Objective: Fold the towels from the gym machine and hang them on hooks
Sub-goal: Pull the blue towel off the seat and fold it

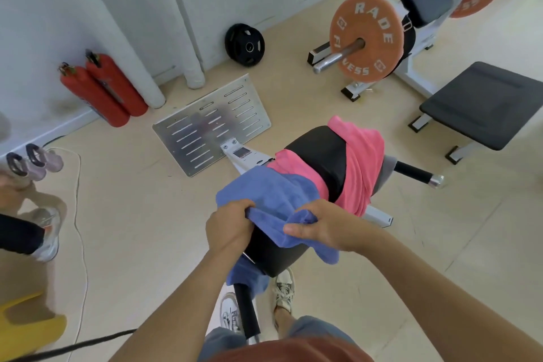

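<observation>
At lower centre, a blue towel [273, 200] is gripped by curled fingers of left hand [229, 228] and right hand [323, 228]; the overlapping pink towel [364, 164] could be dragged off the black pad [320, 156].

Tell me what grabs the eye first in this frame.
Dead centre, the left hand and right hand both grip a blue towel bunched over the near end of the machine's black pad. Just beyond, a pink towel drapes across the same pad. Farther off, an orange weight plate stands out at upper right, and two red fire extinguishers stand by the wall at left.
</observation>
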The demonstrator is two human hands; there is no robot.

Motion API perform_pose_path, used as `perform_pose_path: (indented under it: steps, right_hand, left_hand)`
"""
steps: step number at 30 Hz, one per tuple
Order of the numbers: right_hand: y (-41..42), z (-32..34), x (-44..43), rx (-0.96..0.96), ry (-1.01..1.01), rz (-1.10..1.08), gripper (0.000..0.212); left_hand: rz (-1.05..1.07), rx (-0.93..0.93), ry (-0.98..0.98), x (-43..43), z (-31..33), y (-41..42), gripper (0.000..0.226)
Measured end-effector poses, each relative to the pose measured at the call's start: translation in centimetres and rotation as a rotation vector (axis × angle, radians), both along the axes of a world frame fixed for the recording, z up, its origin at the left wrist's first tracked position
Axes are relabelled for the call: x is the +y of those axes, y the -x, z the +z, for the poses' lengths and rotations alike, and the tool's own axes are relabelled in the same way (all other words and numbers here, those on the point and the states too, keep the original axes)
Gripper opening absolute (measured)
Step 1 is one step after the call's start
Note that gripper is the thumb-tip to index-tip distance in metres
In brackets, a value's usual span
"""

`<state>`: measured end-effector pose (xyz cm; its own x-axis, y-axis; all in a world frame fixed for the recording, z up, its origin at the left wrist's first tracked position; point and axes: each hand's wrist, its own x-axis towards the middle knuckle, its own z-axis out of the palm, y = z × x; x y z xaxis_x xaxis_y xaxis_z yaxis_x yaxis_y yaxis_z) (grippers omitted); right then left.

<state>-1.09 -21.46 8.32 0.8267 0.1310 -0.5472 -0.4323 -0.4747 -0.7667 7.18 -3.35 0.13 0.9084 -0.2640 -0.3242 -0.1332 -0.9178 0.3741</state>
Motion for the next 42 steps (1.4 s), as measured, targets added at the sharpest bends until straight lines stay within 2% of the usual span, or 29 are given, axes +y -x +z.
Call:
perform_pose_path:
  steps: [2, 3, 5, 6, 8, 9, 12, 15, 18, 20, 23, 24, 26, 27, 28, 29, 30, 34, 35, 37, 39, 40, 42]
  right_hand:
    - [0.5, 0.6, -1.8, 0.061, -0.044, 0.087, 0.017]
    - [0.7, 0.8, -2.7, 0.100, -0.063, 0.138, 0.020]
    - [1.0, 0.8, -3.9, 0.162, -0.083, 0.197, 0.017]
    - [0.9, 0.7, -4.2, 0.160, -0.076, 0.209, 0.016]
    - [0.3, 0.4, -4.4, 0.121, -0.095, 0.207, 0.012]
    - [0.0, 0.3, -4.3, 0.103, -0.107, 0.210, 0.012]
    - [-0.9, 0.1, -3.2, 0.049, 0.003, 0.260, 0.006]
    - [-2.2, -1.2, -2.3, -0.083, 0.223, 0.285, 0.021]
    - [-4.3, -2.8, -1.1, -0.269, 0.381, 0.074, 0.013]
    - [-5.8, -4.2, 0.3, -0.327, 0.382, -0.060, 0.014]
    - [-6.8, -7.7, 2.9, -0.218, 0.324, -0.043, 0.016]
    - [-6.8, -9.0, 3.8, -0.163, 0.358, 0.026, 0.024]
    - [-6.8, -11.4, 4.9, -0.077, 0.522, 0.197, 0.041]
    - [-6.9, -12.2, 5.2, -0.094, 0.580, 0.228, 0.035]
    - [-7.1, -12.7, 5.5, -0.136, 0.596, 0.219, 0.021]
    - [-7.3, -12.8, 5.7, -0.153, 0.586, 0.211, 0.007]
    - [-7.5, -12.9, 5.9, -0.158, 0.574, 0.214, 0.002]
    - [-7.8, -13.5, 5.5, -0.101, 0.479, 0.203, 0.008]
    - [-7.9, -13.3, 5.2, -0.079, 0.413, 0.186, 0.006]
    - [-8.1, -12.2, 4.1, 0.032, 0.197, 0.106, 0.017]
    - [-7.8, -11.0, 2.8, 0.177, 0.039, 0.124, 0.034]
    - [-7.7, -10.7, 2.2, 0.228, 0.024, 0.195, 0.039]
    - [-7.6, -10.1, 1.4, 0.284, 0.051, 0.351, 0.041]
  left_hand:
    - [0.202, 0.027, 0.039, 0.9, -0.9, -1.7, 0.030]
    - [0.358, 0.097, 0.128, 1.5, -1.2, -2.7, 0.030]
    - [0.703, 0.374, 0.362, 2.2, -1.3, -4.1, 0.023]
    - [0.784, 0.529, 0.393, 2.1, -1.1, -4.2, 0.019]
    - [0.670, 0.695, 0.319, 1.6, -1.6, -3.1, 0.017]
    - [0.589, 0.694, 0.274, 1.3, -2.1, -2.4, 0.021]
    - [0.474, 0.523, 0.220, 1.2, -4.0, -1.6, 0.018]
    - [0.505, 0.483, 0.292, 0.8, -4.7, -1.6, 0.007]
    - [0.320, 0.411, 0.146, 0.2, -5.0, -1.3, 0.008]
    - [0.251, 0.407, 0.092, 0.0, -4.8, -1.3, 0.013]
    - [0.439, 0.430, 0.175, 1.2, -5.2, -1.2, 0.018]
    - [0.518, 0.428, 0.185, 1.9, -5.7, -1.2, 0.018]
    - [0.679, 0.553, 0.230, 3.4, -6.8, -0.8, 0.026]
    - [0.789, 0.660, 0.313, 3.8, -7.3, -0.5, 0.031]
    - [0.915, 0.780, 0.460, 3.9, -7.6, -0.2, 0.034]
    - [1.029, 0.856, 0.602, 3.9, -7.7, 0.0, 0.032]
    - [1.120, 0.882, 0.726, 3.8, -8.0, 0.2, 0.029]
    - [1.336, 0.884, 1.007, 4.2, -8.6, -0.9, 0.009]
    - [1.411, 0.852, 1.077, 4.5, -8.5, -1.5, 0.011]
    - [1.535, 0.837, 1.280, 5.3, -8.0, -2.8, 0.029]
    - [1.499, 0.884, 1.445, 5.9, -6.6, -4.0, 0.035]
    - [1.418, 0.916, 1.496, 6.0, -5.8, -4.5, 0.039]
    - [1.234, 0.914, 1.405, 5.6, -4.6, -5.7, 0.027]
